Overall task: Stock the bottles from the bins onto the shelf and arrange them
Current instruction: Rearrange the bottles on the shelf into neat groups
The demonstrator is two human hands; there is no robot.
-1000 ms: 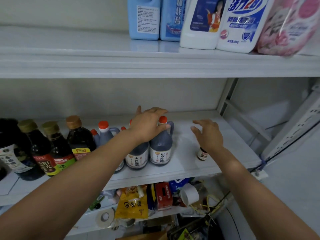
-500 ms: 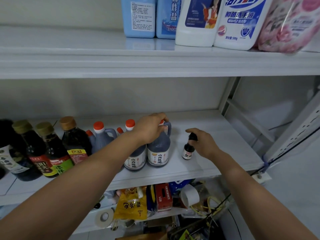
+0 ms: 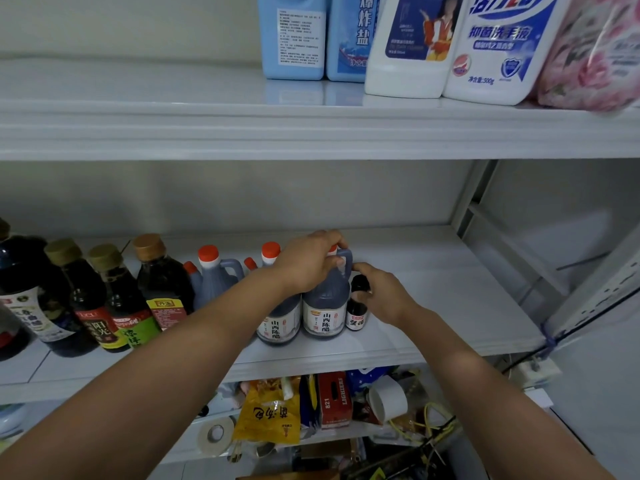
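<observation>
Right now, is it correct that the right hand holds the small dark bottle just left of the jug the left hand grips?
Not quite: the head view shows the small dark bottle just right of the jug, not left. The right hand does hold it, and the left hand grips the jug.

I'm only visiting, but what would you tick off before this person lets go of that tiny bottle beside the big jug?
1. Small bottle stands upright on the middle shelf: ok.
2. Right hand grips the small bottle's top: ok.
3. Left hand holds the grey jug by its top: ok.
4. Both labels face the front: ok.
5. Small bottle touches the grey jug or stands just clear of it: cannot tell.
6. Bare shelf lies to the right for more bottles: ok.
</observation>
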